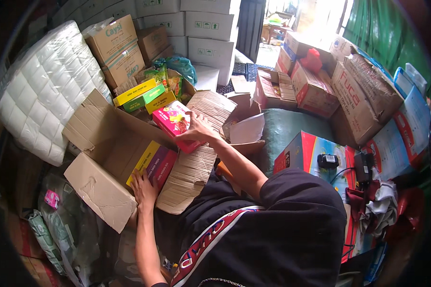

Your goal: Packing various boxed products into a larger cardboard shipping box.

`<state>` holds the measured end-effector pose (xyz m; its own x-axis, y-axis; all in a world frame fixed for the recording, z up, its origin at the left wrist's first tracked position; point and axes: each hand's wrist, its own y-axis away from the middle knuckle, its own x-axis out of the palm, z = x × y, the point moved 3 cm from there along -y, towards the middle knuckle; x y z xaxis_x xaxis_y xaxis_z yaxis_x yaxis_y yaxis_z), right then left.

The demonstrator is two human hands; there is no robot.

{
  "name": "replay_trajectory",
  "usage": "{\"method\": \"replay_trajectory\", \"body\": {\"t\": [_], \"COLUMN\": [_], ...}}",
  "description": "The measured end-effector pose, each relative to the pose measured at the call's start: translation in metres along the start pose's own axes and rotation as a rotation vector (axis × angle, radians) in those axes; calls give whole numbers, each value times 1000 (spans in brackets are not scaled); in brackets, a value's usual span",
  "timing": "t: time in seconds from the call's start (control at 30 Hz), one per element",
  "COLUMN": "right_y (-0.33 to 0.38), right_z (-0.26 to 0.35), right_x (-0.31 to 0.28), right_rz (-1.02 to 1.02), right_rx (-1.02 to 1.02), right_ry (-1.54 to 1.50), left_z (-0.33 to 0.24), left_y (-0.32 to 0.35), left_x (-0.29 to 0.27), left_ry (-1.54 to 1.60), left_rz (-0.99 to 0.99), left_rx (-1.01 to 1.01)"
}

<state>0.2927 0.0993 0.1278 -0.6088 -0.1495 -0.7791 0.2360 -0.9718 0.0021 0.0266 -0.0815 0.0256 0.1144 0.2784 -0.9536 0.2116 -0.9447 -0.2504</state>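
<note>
My right hand [199, 128] grips a pink-red box [171, 117] with a coloured picture on top, its fingers and thumb spread across it. The box is tilted above the right side of an open cardboard carton [122, 131]. My left hand [144, 189] lies with fingers apart against the near ends of a row of slim boxes inside the carton. In that row are a yellow box [145, 159], a purple box [159, 166] and a red box [166, 173], standing side by side. The carton's flaps [189, 179] are folded outward.
Behind the carton, another box holds green packets [159, 76], with yellow and green slim boxes [141, 98] at its front. Wrapped white rolls [40, 98] lean at left. White cartons [208, 48] are stacked at the back. At right, a colourful box [304, 148] bears black adapters [328, 161].
</note>
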Motion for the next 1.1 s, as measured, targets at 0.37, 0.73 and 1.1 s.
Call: {"method": "replay_trajectory", "body": {"t": [0.37, 0.73, 1.1], "right_y": [13, 68, 75], "right_z": [46, 86, 65], "right_x": [-2, 101, 125], "right_rz": [339, 195, 359], "right_rx": [-214, -713, -713], "right_ry": [-449, -590, -12], "left_z": [-1, -15, 24], "left_y": [-15, -4, -67], "left_x": [-19, -77, -111], "left_ry": [458, 1289, 420], "left_rz": [-46, -353, -897], "left_rx": [58, -157, 104]}}
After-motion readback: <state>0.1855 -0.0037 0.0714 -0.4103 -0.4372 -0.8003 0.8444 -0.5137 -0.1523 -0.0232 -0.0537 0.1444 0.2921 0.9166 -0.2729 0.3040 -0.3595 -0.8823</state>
